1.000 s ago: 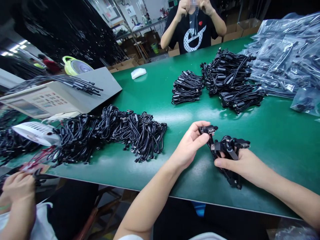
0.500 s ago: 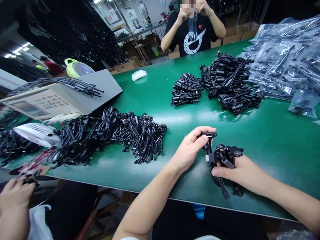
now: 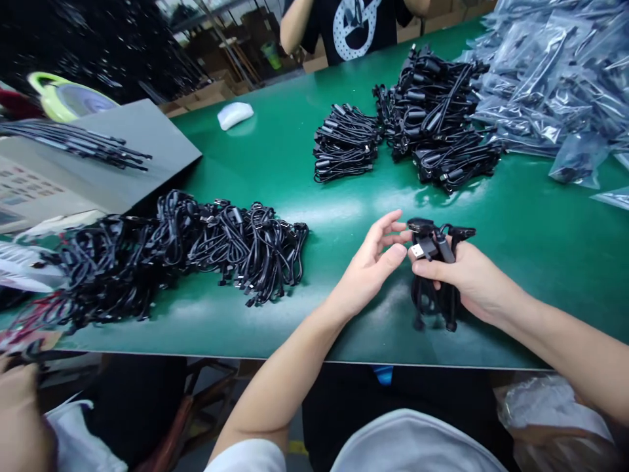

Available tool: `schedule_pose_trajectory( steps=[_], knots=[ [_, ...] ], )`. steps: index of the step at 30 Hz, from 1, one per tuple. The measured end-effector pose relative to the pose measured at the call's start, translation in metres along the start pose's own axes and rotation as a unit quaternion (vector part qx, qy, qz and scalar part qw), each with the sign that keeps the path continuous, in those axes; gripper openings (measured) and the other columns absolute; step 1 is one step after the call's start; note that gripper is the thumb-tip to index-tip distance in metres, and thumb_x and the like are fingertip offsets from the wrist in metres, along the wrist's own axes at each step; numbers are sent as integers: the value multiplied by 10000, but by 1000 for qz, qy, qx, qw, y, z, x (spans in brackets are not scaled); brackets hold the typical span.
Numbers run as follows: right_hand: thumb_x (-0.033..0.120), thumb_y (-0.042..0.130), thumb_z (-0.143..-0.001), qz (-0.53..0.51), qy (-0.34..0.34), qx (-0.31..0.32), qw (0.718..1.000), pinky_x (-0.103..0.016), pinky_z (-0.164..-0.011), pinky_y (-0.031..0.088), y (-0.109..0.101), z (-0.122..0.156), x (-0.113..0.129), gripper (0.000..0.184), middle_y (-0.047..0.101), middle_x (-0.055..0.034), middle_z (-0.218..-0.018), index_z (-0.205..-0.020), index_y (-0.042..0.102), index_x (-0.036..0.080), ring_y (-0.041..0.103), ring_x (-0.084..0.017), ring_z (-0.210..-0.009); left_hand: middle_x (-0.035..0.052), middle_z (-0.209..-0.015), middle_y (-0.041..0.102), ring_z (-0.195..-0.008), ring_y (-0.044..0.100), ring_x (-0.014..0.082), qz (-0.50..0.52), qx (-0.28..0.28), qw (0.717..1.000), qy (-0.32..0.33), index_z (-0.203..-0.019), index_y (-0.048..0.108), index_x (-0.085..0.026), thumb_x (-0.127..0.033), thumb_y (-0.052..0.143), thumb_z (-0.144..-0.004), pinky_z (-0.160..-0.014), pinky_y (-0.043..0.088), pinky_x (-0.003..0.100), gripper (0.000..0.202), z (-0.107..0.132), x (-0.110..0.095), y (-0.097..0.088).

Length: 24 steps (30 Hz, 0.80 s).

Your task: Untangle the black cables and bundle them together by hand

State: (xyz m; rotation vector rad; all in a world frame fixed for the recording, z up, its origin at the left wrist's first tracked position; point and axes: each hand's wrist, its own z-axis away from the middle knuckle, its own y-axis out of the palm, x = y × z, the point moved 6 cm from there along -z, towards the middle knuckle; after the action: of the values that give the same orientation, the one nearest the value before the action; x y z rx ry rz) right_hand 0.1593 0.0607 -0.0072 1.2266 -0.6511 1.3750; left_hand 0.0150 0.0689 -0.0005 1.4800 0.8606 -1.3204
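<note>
My right hand is closed around several bundled black cables, just above the green table. A silver USB plug and dark flat connectors stick up past its thumb, and the cable loops hang below. Just left of them is my left hand, its fingers apart and nothing in its grasp. Its fingertips are close to the connectors; whether they touch I cannot tell.
A long pile of black cables lies to the left, beside a grey box. Stacked cable bundles and clear plastic bags fill the far right. A white object lies near the far edge. A person sits opposite.
My left hand has let go of the cable it held, which is now gathered with the others in my right hand. The view has tilted down and shifted right.
</note>
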Motion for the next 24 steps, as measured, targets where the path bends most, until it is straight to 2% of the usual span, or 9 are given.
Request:
schedule_pose_trajectory(
  steps=[2,4,7,9,13,15,19,24],
  knots=[
    [308,890,-665,-41,-26,-41,998,-213,-490,356,-8,0,14,324,573,38,-744,-927,725,211,442,-77,-563,80,-1179,606,-1018,600,171,14,23,999,-36,-1271,562,-224,-491,709,-851,-876,495,290,519,1,4,6],
    [304,861,-718,-69,-55,-77,993,-219,-501,386,-18,1,27,321,564,41,-764,-1006,739,233,440,-71,-551,60,-999,641,-848,612,138,36,82,991,-100,-1150,595,-174,-466,757,-814,-775,496,269,474,4,10,17],
    [281,833,-763,-88,-82,-107,987,-228,-515,418,-29,1,37,262,544,43,-766,-1005,742,241,437,-68,-544,47,-876,663,-720,611,112,65,144,973,-170,-1036,612,-142,-432,770,-807,-693,481,253,402,11,15,28],
    [275,830,-771,-94,-88,-118,985,-221,-503,402,-33,0,38,229,546,39,-780,-980,742,243,429,-67,-553,42,-865,669,-687,616,105,78,136,971,-180,-1054,614,-145,-416,770,-809,-665,479,248,398,11,14,29],
    [255,867,-723,-80,-102,-136,982,-221,-478,356,-36,-1,35,220,563,22,-807,-898,737,232,418,-80,-585,-2,-820,638,-681,624,86,65,74,980,-171,-994,618,-150,-322,832,-749,-653,485,218,368,9,13,23],
    [255,869,-718,-73,-94,-135,984,-228,-479,352,-35,-1,32,206,546,19,-769,-861,725,225,407,-89,-583,0,-787,646,-686,644,93,69,82,978,-177,-953,615,-142,-318,821,-765,-660,499,217,330,9,15,24],
    [268,866,-717,-85,-59,-137,985,-222,-479,347,-34,-3,26,208,484,32,-676,-793,684,202,393,-88,-564,41,-803,705,-717,691,124,111,118,967,-198,-984,614,-134,-342,786,-809,-691,535,239,322,12,20,29],
    [273,855,-731,-93,-39,-141,985,-210,-483,355,-34,-3,24,236,480,42,-662,-779,643,181,403,-78,-555,43,-822,713,-700,685,112,136,114,959,-220,-964,616,-133,-339,798,-800,-668,532,221,320,14,22,29]
  ],
)
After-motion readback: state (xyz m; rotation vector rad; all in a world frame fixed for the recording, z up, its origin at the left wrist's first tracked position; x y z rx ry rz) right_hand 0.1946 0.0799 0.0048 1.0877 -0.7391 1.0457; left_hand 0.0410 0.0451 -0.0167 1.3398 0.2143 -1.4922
